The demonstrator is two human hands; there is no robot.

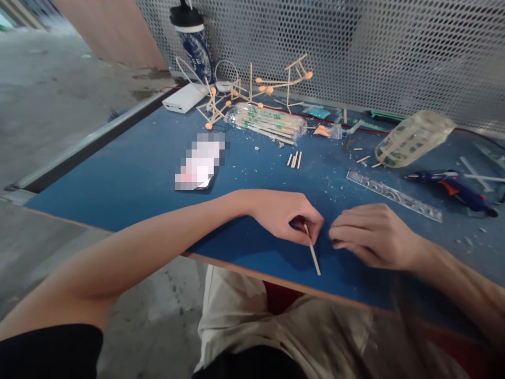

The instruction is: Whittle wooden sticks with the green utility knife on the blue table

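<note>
My left hand [290, 216] pinches a thin wooden stick [315, 260] between thumb and fingers, low over the near edge of the blue table. The stick slants down towards me from the fingertips. Just to the right, close to but apart from the left fingertips, my right hand [373, 231] is closed with its fingers curled under; whatever it may hold is hidden. Beyond the hands lie several short cut sticks [295, 160] in a small group. A clear ruler [394, 195] rests behind my right hand.
A blue glue gun [457, 189] and a translucent plastic container [416, 139] lie at right. Farther back are a bag of sticks [268, 122] and stick frames [290, 83] with orange blobs. A phone [203, 160], white power bank [185, 98] and tumbler [197, 50] occupy the left.
</note>
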